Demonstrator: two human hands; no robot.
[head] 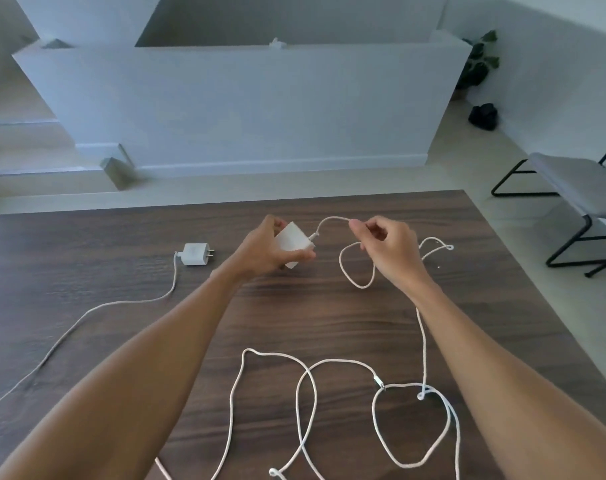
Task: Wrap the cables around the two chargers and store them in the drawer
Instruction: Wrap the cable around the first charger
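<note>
Bare table [121,244] lies left of the grip, interrupted only by 1 small charger [194,253] and its trailing cable [86,315]. Nearer than the grip, looped cable [308,375] crosses the surface; beyond it, clear wood.

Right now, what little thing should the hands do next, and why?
Probably the right hand should carry its pinched bit of cable around the charger that the left hand holds. The cable is plugged in there but not yet wrapped, and most of it lies loose on the table.
</note>
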